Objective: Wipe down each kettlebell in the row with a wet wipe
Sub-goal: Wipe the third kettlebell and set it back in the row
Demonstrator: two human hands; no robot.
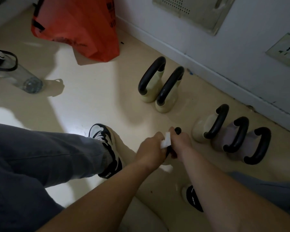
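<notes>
At lower centre both hands meet on a kettlebell's black handle (172,149): the left hand (151,152) presses a white wipe (216,140) against it, the right hand (181,141) grips it. Two cream kettlebells (159,84) stand at centre, three more (231,133) at right along the wall (224,47). An orange bag (79,25) sits at top, a clear bottle (18,74) at left.

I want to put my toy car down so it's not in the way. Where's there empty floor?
The biggest bare floor lies between the clear bottle, the orange bag and the two cream kettlebells. A smaller gap separates that pair from the three kettlebells further along the wall. It's crowded around both hands and the shoes.
</notes>
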